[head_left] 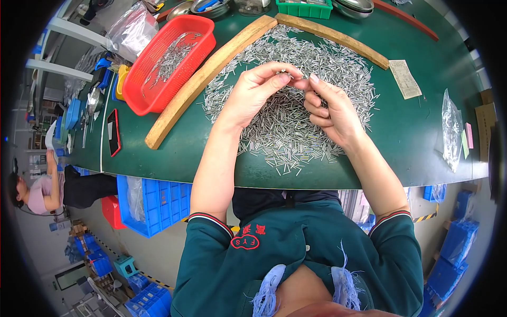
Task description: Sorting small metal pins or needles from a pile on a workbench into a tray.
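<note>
Metal pins [288,145] are pinched by the left hand [256,89]; the right hand [336,110] is curled, grip unclear. Most appear unprocessed, heaped on the table [182,161]; fewer are held in the red basket [138,95].

Shows red characters [260,229] and a red-outlined lettered emblem [245,242] on the dark green shirt [285,232], and print too small to read on the paper slip [404,79].
</note>
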Demonstrator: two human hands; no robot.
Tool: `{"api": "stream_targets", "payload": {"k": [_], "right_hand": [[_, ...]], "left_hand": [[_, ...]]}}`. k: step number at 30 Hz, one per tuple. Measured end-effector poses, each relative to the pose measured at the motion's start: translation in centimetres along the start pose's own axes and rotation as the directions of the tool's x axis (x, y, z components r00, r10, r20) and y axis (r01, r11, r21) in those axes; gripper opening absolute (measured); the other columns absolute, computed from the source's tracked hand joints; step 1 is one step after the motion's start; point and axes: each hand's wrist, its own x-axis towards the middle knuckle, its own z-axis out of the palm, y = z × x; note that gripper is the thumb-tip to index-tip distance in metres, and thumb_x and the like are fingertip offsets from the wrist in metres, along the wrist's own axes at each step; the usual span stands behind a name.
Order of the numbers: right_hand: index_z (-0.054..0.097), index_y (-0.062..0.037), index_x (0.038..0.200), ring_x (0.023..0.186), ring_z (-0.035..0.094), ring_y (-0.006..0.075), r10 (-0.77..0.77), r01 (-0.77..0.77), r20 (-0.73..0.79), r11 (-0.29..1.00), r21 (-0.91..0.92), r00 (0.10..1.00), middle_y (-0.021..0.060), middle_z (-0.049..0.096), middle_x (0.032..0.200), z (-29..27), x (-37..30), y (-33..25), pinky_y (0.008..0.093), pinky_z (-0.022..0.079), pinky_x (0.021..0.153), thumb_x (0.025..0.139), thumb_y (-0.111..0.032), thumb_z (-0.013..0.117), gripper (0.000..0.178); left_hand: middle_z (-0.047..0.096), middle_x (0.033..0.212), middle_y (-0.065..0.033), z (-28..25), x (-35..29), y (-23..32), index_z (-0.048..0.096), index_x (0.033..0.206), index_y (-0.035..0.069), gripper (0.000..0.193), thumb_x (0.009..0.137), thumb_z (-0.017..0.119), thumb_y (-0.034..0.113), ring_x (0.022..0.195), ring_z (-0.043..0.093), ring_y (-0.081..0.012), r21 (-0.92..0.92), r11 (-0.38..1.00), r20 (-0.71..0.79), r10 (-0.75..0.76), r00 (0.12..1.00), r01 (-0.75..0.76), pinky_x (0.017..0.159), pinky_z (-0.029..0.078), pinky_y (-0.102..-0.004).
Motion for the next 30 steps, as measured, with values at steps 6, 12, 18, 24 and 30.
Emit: {"api": "stream_targets", "payload": {"k": [6, 12, 18, 24, 30], "right_hand": [[0.065, -0.0019, 0.103, 0.049, 0.03, -0.0012, -0.008, 0.008, 0.015, 1.0, -0.004, 1.0, -0.0075, 0.042, 0.067, 0.1, 0.0, 0.0, 0.0134, 0.023, 0.041, 0.097, -0.028, 0.053, 0.029], [0.065, -0.0019, 0.105, 0.049, 0.03, -0.0011, -0.002, 0.002, 0.016, 1.0, 0.003, 1.0, -0.0075, 0.041, 0.066, 0.0, 0.1, -0.1, 0.0135, 0.023, 0.041, 0.097, -0.029, 0.053, 0.03], [0.062, -0.001, 0.113, 0.05, 0.029, -0.0001, 0.009, -0.012, -0.053, 0.999, -0.041, 0.999, -0.0066, 0.041, 0.069, 0.4, 0.1, -0.2, 0.0146, 0.022, 0.04, 0.099, -0.03, 0.05, 0.035], [0.055, -0.003, 0.104, 0.055, 0.032, 0.0023, 0.127, -0.113, -0.125, 0.987, 0.115, 0.984, -0.0007, 0.043, 0.076, -0.1, 0.2, -0.3, 0.0154, 0.022, 0.04, 0.099, -0.03, 0.047, 0.029], [0.05, -0.0078, 0.101, 0.056, 0.035, 0.0042, 0.18, -0.16, -0.082, 0.965, 0.209, 0.98, 0.0024, 0.046, 0.079, -0.3, 0.5, -0.1, 0.0148, 0.023, 0.039, 0.099, -0.031, 0.043, 0.024]], "left_hand": [[0.069, 0.096, -0.009, 0.0, 0.0, 0.1, 0.066, 0.106, 0.001, 0.019, 0.095, 0.054, 0.011, 0.097, 0.064, -0.0165, 0.001, 1.0, 0.004, 0.009, 1.0, -0.009, 0.09, 0.048, -0.0291], [0.069, 0.097, -0.0083, 0.1, 0.1, 0.2, 0.066, 0.106, 0.001, 0.019, 0.095, 0.054, 0.011, 0.097, 0.064, -0.0159, 0.008, 1.0, 0.004, -0.003, 1.0, 0.003, 0.09, 0.048, -0.029], [0.065, 0.096, -0.0033, 0.3, 0.3, -0.9, 0.069, 0.102, 0.01, 0.016, 0.087, 0.061, 0.01, 0.093, 0.061, -0.0186, 0.581, 0.8, -0.058, 0.227, 0.972, -0.152, 0.085, 0.046, -0.0318], [0.059, 0.091, -0.0003, 1.5, 0.2, -0.4, 0.069, 0.097, 0.015, 0.026, 0.072, 0.069, 0.004, 0.088, 0.058, -0.0214, 0.898, 0.302, 0.139, 0.497, 0.857, -0.32, 0.083, 0.044, -0.0365], [0.058, 0.09, 0.0001, 2.5, -0.1, -0.3, 0.069, 0.097, 0.015, 0.028, 0.071, 0.067, 0.007, 0.088, 0.059, -0.0202, 0.926, 0.117, 0.261, 0.493, 0.83, -0.36, 0.093, 0.043, -0.0456]]}}
